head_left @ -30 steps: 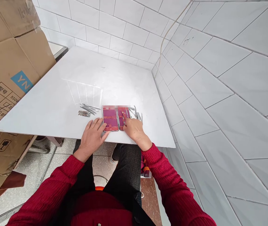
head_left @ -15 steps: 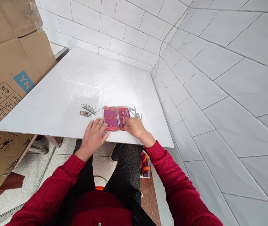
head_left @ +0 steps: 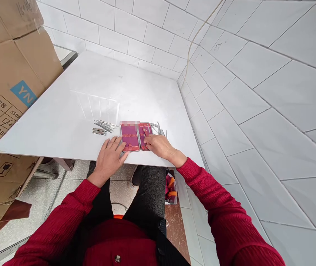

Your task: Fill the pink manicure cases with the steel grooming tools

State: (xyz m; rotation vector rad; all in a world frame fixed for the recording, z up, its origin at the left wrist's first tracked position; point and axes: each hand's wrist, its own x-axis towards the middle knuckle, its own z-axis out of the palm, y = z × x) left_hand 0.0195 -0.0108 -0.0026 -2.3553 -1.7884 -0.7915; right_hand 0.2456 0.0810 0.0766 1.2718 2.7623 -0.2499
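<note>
Over the table (head_left: 47,133), our right hand (head_left: 160,146) curls at the right half of the open case (head_left: 130,142), its hold hidden from us; our left hand (head_left: 109,156), loosely spread and seemingly empty, touches the near left corner. Tools (head_left: 105,126) lie either side. We're probably working inside the case, so the next move calls for holding it steady.

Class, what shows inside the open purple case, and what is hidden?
Inside the case, a row of small loops crosses the left half; the right hand covers part of the other half.
</note>
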